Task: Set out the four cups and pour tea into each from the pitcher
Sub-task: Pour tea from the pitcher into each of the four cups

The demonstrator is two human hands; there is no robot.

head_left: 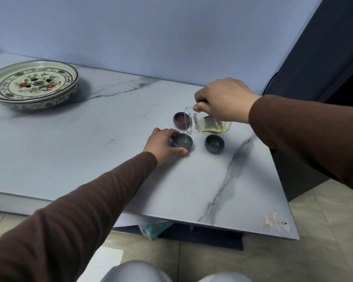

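Starting at the far left, you've got a round glazed ceramic tea tray [32, 84] with painted flowers and drain holes, sitting well apart from the action on the smooth marble-look tabletop [90, 143] with grey veins. Move right and your left hand [163, 144] is curled around a small dark blue-grey cup [182, 142], fingers wrapping its far side and thumb on the near side, steadying it on the table. Just behind that one sits a brownish-purple cup [181, 120], partly hidden by glass. Your right hand [225, 98] is clamped from above on a clear glass pitcher [209, 124], tipped almost onto its side, so its long axis runs roughly left to right with the mouth pointing left and down over the held cup. Pale yellow tea pools in the low side of the pitcher. Just below it sits another dark blue-grey cup [214, 143], untouched. Only three cups are visible.
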